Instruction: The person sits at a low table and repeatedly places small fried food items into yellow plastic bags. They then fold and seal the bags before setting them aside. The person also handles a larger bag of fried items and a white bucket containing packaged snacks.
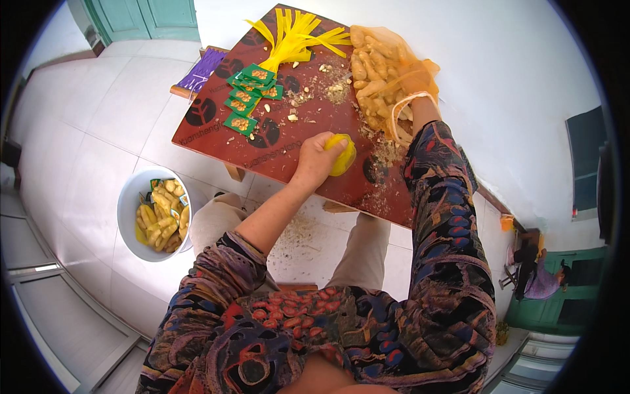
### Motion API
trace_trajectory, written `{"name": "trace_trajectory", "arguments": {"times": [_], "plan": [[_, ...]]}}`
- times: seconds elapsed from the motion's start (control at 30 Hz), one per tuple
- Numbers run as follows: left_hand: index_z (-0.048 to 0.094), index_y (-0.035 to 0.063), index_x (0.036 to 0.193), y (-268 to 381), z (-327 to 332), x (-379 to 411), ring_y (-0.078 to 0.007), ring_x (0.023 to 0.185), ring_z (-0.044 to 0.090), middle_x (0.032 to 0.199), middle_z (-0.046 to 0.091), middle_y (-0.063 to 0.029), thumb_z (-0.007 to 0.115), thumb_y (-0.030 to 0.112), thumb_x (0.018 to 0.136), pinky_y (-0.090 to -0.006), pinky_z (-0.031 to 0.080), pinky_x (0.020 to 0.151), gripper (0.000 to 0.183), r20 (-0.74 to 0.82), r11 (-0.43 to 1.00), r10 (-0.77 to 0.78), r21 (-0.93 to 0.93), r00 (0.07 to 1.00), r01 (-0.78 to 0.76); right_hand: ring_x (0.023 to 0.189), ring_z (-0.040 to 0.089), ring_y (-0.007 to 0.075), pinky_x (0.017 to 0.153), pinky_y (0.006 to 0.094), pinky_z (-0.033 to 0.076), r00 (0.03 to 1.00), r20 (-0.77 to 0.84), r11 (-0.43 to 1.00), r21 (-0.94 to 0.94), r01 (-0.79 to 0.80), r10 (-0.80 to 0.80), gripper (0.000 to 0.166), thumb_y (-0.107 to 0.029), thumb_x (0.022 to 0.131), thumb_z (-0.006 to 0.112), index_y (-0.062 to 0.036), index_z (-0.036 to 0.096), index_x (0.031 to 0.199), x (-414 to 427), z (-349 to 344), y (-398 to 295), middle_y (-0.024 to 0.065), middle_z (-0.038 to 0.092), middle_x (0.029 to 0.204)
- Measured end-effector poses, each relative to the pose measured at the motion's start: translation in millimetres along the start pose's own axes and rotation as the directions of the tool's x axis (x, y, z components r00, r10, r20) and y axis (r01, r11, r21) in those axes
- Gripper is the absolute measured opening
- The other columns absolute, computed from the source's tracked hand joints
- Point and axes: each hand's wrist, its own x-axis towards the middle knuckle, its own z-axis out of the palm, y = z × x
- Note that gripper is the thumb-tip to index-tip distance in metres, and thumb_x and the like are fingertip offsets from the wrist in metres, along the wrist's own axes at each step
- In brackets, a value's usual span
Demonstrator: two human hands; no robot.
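Observation:
In my left hand (pixel 317 160) is a bunched yellow mesh net (pixel 343 155), held above the near part of the red-brown table (pixel 211 133). My right hand (pixel 416 79) reaches inside an orange mesh sack (pixel 376 74) of knobbly tan roots or tubers at the table's right side; the mesh blurs its fingers, so its grip is unclear. Yellow net strips (pixel 290 44) lie in a bundle at the far side. Several green cards (pixel 241 123) with a picture of the roots overlap them and the table beside them.
Crumbs of soil (pixel 386 152) and small pale pieces lie scattered on the table. A white bucket (pixel 129 197) holding yellow-netted roots stands on the floor at left. A purple woven stool (pixel 199 71) is beyond the table's left edge. Another person (pixel 541 280) sits far off at right.

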Motion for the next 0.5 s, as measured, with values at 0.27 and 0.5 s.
{"name": "trace_trajectory", "arguments": {"times": [0.27,0.5], "plan": [[0.065,-0.0008,0.089,8,1,-1,-0.0056,0.07,0.057,0.079,0.064,-0.0008,0.061,0.013,0.088,-0.0226,0.047,0.062,0.014,0.009,0.999,-0.016,-0.038,1.0,0.016,0.085,0.058,0.0387,0.071,0.0473,0.046,0.95,-0.188,0.938,-0.292,0.187,-0.248,0.021,-0.022,0.085,0.056,-0.0032,0.057,0.094,-34,27,57,0.0169,0.062,0.089],[0.064,-0.0004,0.09,1,2,0,-0.0059,0.07,0.057,0.081,0.064,-0.0013,0.061,0.013,0.089,-0.022,0.047,0.062,0.014,0.021,1.0,-0.028,-0.012,0.999,0.028,0.098,0.058,0.0363,0.082,0.0456,0.046,0.912,-0.4,0.989,0.077,0.128,-0.087,0.032,-0.028,0.085,0.06,-0.0037,0.06,0.106,-61,39,86,0.0196,0.062,0.103]]}}
